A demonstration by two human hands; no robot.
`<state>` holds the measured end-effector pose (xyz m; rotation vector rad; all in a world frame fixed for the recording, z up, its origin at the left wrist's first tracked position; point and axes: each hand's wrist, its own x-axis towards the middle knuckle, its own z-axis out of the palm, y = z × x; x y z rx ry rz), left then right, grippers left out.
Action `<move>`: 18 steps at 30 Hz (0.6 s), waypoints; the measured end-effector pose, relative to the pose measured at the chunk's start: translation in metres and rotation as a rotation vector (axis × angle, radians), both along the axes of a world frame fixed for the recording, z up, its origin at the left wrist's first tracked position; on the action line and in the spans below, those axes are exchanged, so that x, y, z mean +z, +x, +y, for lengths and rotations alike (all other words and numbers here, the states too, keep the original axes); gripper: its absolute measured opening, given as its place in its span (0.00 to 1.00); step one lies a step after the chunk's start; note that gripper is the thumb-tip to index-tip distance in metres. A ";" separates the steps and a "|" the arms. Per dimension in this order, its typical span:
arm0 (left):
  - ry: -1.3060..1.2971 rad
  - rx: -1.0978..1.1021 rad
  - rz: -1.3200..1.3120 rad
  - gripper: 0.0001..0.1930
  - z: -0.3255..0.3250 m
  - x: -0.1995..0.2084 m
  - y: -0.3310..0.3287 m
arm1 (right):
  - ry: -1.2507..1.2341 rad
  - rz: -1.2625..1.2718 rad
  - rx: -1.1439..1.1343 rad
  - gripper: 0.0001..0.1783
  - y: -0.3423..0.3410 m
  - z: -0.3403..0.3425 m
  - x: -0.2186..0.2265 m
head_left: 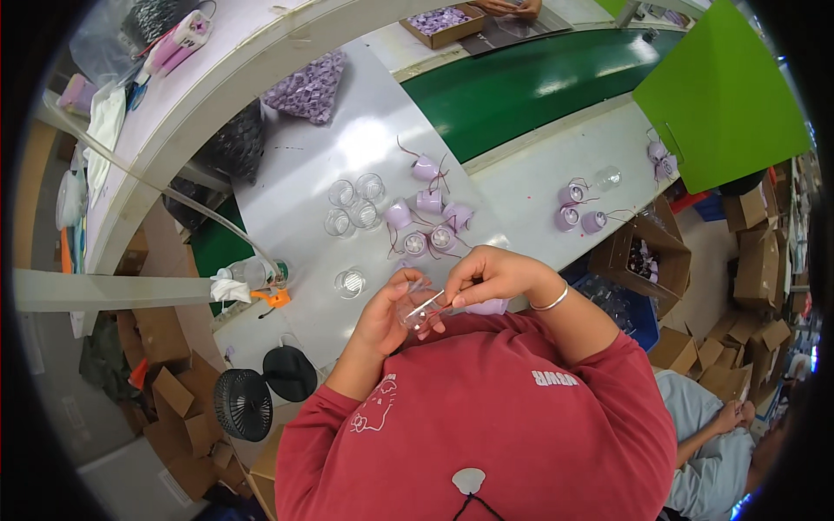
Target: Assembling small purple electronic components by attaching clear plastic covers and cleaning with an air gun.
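Close to my chest, my left hand [382,314] curls round a small clear plastic cup [417,316]. My right hand [497,276] pinches a thin stick [427,303], pale along its length and reddish by the fingertips, which slants across the cup. Whether its tip touches the cup, I cannot tell. A lilac piece [488,306] shows partly beneath my right hand. Just beyond both hands lie several lilac cups [398,214] with dark red wires. Left of these stand several more clear cups [368,186], and a lone one [350,282] sits nearer my left hand.
A bag of lilac parts [310,87] lies at the far left, beside a black bag [234,143]. A spray bottle [261,274] and a small fan [243,405] are at left. Across the green conveyor belt [539,82], another person's hands [512,7] show near a box [443,26].
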<state>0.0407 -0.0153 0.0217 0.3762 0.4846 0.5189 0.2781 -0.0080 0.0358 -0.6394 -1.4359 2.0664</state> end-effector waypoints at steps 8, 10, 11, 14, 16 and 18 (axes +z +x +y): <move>-0.137 0.002 0.084 0.24 -0.005 0.003 0.010 | 0.257 -0.092 -0.033 0.05 -0.004 0.001 0.009; -0.197 0.019 0.070 0.24 -0.007 0.013 0.016 | 0.134 -0.145 -0.069 0.06 -0.012 -0.001 0.012; -0.249 0.059 0.077 0.25 -0.007 0.019 0.017 | 0.120 -0.135 -0.143 0.06 -0.013 -0.001 0.006; -0.082 0.132 0.033 0.28 -0.015 0.024 0.012 | 0.059 -0.081 -0.247 0.06 -0.009 -0.001 -0.004; 0.241 0.140 0.163 0.36 -0.018 0.034 0.015 | -0.036 -0.099 -0.250 0.07 -0.008 -0.002 -0.012; 0.563 0.220 0.528 0.36 -0.025 0.019 0.021 | -0.063 -0.073 -0.251 0.07 -0.013 -0.006 -0.004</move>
